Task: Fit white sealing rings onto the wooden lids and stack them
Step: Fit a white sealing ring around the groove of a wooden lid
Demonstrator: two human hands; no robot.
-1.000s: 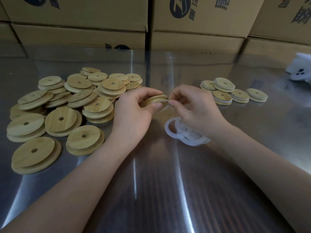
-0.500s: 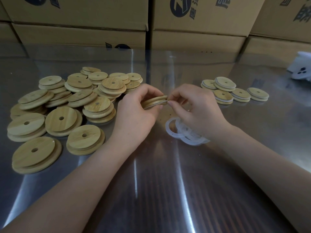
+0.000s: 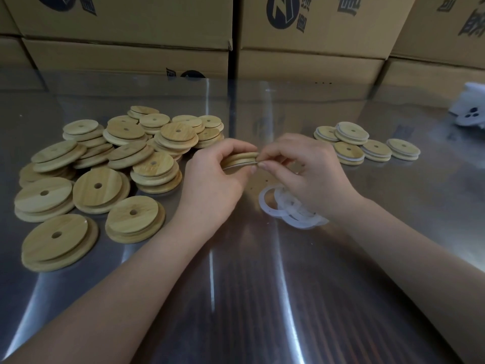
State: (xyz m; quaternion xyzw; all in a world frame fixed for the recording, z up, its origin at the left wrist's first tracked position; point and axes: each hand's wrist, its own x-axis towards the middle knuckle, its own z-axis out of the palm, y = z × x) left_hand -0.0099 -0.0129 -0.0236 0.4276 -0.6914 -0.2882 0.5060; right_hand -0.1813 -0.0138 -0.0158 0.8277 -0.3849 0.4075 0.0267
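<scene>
Stacked cardboard boxes (image 3: 315,61) fill the back. Each carries a dark round logo (image 3: 282,10) and dark printed characters, cut off by the frame and not readable. The boxes are closed, so what they hold cannot be told.

Both hands meet above the middle of the shiny metal surface (image 3: 262,298), holding one wooden lid (image 3: 242,156) nearly edge-on between them. The left hand (image 3: 212,185) grips the lid's left side, fingers curled over the top and thumb beneath. The right hand (image 3: 312,177) pinches the lid's right rim between thumb and forefinger. A white ring (image 3: 240,165) shows as a thin line along the lid's lower edge; how far round it is seated cannot be told.

Just below the right hand lies a small heap of loose rings (image 3: 288,214). To the left, a pile of bare lids (image 3: 105,164), each with a centre hole, spreads over the surface, many overlapping. Far right sit ringed lids (image 3: 367,145), some overlapping. A white object (image 3: 469,111) lies at the right edge.
</scene>
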